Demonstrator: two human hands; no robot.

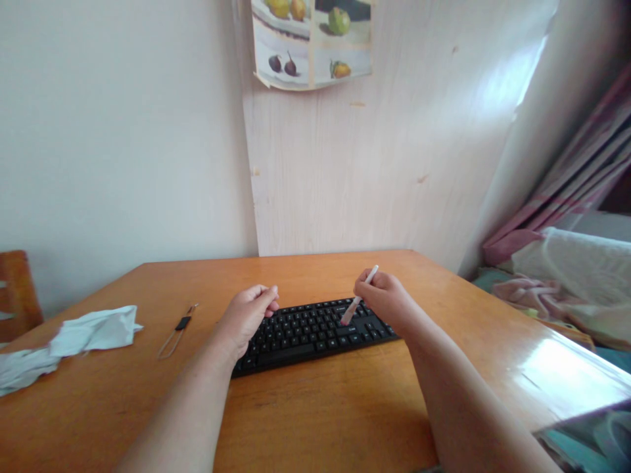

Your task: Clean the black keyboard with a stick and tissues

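Note:
A black keyboard point(305, 335) lies on the wooden table, slightly angled. My right hand point(384, 292) is closed around a thin brush point(357, 299) with a white handle, held above the keyboard's right part. The brush's pinkish tip points down at the keys. At the keyboard's left end is my left hand point(254, 312), its fingers curled and the thumb on top. Whatever its fingers hold, if anything, is hidden.
White crumpled cloths point(93, 330) lie on the table point(315, 420) at the left. Between them and my left arm is a tool with a wire loop and black slider point(182, 323). A wooden chair point(20, 289) stands at far left. Fabrics are heaped at right.

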